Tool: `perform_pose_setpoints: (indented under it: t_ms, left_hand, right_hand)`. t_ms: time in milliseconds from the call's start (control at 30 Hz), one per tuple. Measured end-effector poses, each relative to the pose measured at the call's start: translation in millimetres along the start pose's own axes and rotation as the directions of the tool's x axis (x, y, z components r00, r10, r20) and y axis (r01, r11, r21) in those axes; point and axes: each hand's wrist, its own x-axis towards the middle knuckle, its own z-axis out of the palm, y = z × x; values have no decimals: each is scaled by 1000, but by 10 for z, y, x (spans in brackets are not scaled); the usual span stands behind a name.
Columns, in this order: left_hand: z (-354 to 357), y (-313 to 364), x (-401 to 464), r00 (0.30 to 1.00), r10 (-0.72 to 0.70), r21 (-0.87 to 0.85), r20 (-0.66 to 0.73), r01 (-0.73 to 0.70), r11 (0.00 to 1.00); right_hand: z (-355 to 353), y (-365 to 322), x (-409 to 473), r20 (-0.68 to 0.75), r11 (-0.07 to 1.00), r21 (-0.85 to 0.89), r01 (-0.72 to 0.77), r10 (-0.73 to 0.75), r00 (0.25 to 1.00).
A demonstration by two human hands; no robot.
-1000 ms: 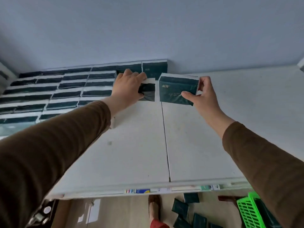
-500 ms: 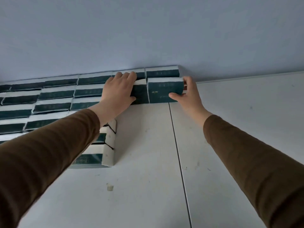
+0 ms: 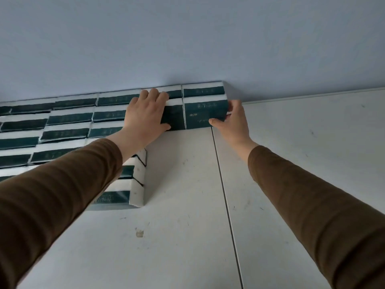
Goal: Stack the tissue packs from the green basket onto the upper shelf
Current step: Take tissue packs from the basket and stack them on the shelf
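Dark green and white tissue packs (image 3: 68, 118) lie in rows on the white upper shelf (image 3: 183, 236), filling its left side up to the wall. My left hand (image 3: 145, 116) lies over one pack (image 3: 174, 117) in the second row from the wall, fingers on its top and thumb at its front. Right beside it sits another pack (image 3: 203, 114), which my right hand (image 3: 233, 119) grips at its right end, thumb on the front face. Behind these two, a pack (image 3: 203, 91) stands against the wall. The green basket is out of view.
A pale blue wall (image 3: 187, 42) rises behind the shelf. A seam (image 3: 225, 197) runs front to back across the shelf surface. The packs' right-hand edge steps down near my left forearm at a front pack (image 3: 116, 200). Bare white shelf lies to the right.
Both hands carried their packs forward and set them side by side in the row before the wall. The view moved closer to the shelf, so the floor and basket dropped out of sight.
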Motion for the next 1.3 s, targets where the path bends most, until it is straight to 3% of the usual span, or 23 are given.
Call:
perform_pose_setpoints:
  t_ms: [167,333,533,900,1133,1300]
  left_hand:
    - [-209,255,-393,998,31,-5,-57,-31,1000]
    - [-452,843,-1065,989,118,-54,-87,-123,991]
    - [-597,1830,-2107,959,259,-147,-113,-274,950]
    - [-564,3966,-3124,900,428,-242,-87,-436,867]
    - [-186,5609,-3483,882,464,-284,77,-427,859]
    - [280,6394,-3537,840,509,-284,187,-450,847]
  right_hand:
    - [-441,-27,-512,16,981,-192,23,-20,1000]
    - [-1078,-81,-1549,22,893,-434,117,-119,993]
    - [-1827,129,-3015,20,813,-578,65,-66,998]
    - [-3454,1087,-4660,-59,749,-654,-106,89,994]
    - [-4635,2306,-5291,-34,725,-661,-196,232,972]
    - [-5082,3114,-5388,-14,730,-610,-309,380,925]
